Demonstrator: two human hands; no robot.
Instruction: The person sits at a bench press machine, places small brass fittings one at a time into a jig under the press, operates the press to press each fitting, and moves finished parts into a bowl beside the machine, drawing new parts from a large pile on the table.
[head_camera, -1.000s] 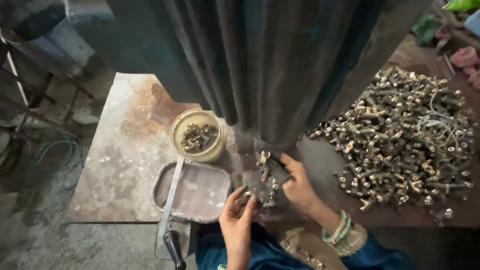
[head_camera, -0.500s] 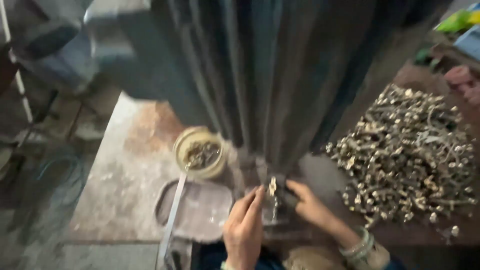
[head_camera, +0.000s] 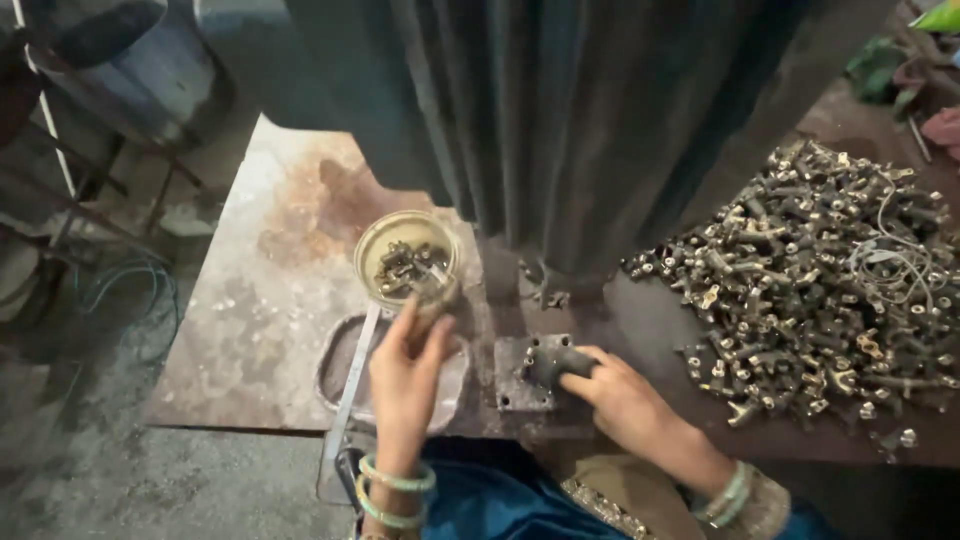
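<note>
My left hand (head_camera: 405, 375) reaches up to a round yellowish bowl (head_camera: 372, 248) holding several small metal pieces, its fingertips pinched on one small piece at the bowl's near rim. My right hand (head_camera: 622, 398) grips a dark metal fitting (head_camera: 553, 362) that rests on a small square steel block (head_camera: 513, 385) at the foot of a big dark machine column (head_camera: 560, 130). Green bangles ring both wrists.
A large heap of brass-coloured fittings (head_camera: 820, 280) lies on the bench at right. A shallow rounded metal tray (head_camera: 340, 365) with a long flat tool across it sits under my left arm. The rusty steel plate (head_camera: 250, 310) ends at left above the concrete floor.
My left hand has left the block and moved left and up to the bowl. My right hand stays at the block, now holding the fitting alone. The view has tilted and steadied.
</note>
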